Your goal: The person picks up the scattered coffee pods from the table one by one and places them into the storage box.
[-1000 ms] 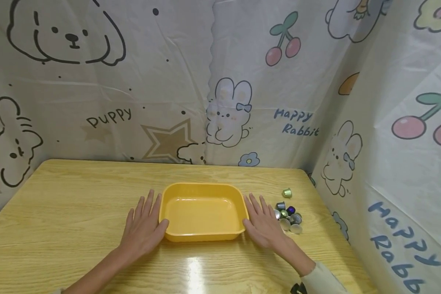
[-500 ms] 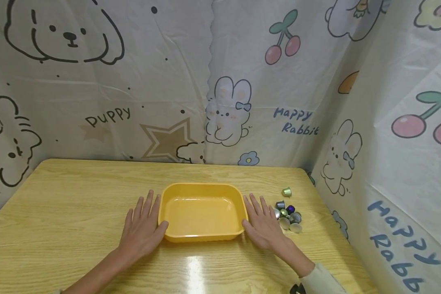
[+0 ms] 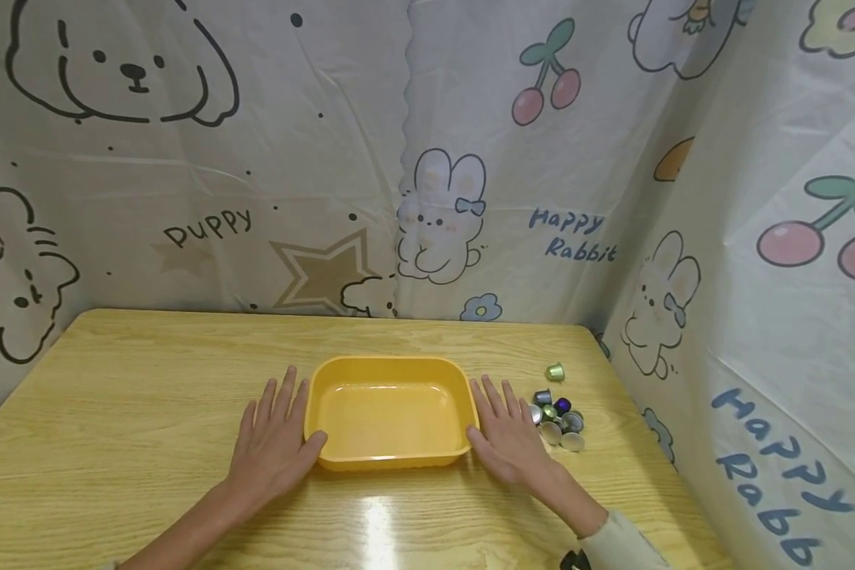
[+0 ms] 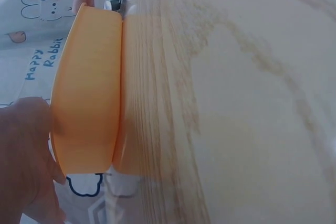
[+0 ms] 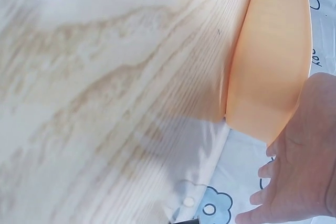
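Observation:
A yellow rectangular plastic tray (image 3: 388,419) with rounded corners sits on the table, nothing inside it. At its left end my left hand (image 3: 272,447) lies with straight, slightly spread fingers, the thumb at the front left corner. My right hand (image 3: 511,439) mirrors it at the right end, fingers straight and thumb by the front right corner. In the left wrist view the tray's outer side wall (image 4: 89,87) stands beside the left hand (image 4: 26,156). The right wrist view has the right hand (image 5: 302,161) against the other end of the tray (image 5: 270,51).
Just right of the right hand lies a cluster of several coffee capsules (image 3: 550,434), some silver, green and purple. One green capsule (image 3: 556,372) lies apart behind them. The wood-grain table (image 3: 150,380) meets a printed cloth (image 3: 313,158) at the back and right.
The head view has shifted very slightly. The tray appears a touch further left and nearer the person; both hands stay at its ends and the capsules lie as before.

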`<action>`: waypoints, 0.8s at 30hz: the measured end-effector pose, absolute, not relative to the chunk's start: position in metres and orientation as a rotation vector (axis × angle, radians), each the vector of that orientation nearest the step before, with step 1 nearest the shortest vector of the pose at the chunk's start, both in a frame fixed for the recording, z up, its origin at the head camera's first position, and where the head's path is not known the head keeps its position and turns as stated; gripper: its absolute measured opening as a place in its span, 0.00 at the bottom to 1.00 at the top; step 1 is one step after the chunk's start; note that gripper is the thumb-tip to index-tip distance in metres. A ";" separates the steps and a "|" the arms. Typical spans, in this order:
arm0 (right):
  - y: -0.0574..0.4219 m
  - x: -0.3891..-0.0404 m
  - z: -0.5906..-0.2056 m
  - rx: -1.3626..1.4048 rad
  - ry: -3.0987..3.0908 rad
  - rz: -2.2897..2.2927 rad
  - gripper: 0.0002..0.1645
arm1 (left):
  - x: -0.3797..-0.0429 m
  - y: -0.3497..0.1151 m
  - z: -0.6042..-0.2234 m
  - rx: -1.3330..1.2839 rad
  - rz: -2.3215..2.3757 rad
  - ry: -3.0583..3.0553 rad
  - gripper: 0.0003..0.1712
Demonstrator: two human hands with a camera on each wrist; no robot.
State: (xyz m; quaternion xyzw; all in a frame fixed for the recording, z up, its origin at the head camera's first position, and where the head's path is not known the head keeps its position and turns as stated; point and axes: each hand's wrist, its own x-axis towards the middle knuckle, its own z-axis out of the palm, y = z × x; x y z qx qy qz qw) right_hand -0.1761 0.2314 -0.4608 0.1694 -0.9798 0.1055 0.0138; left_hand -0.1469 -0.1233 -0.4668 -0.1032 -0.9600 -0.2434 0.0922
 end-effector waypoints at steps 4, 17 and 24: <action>0.231 -0.176 -0.460 0.520 -3.067 0.316 0.41 | -0.147 -0.122 -0.465 -0.299 -0.707 -2.854 0.43; 0.233 -0.175 -0.458 0.559 -3.064 0.308 0.41 | -0.150 -0.115 -0.461 -0.340 -0.681 -2.834 0.43; 0.231 -0.174 -0.459 0.559 -3.070 0.280 0.41 | -0.152 -0.105 -0.461 -0.365 -0.684 -2.850 0.43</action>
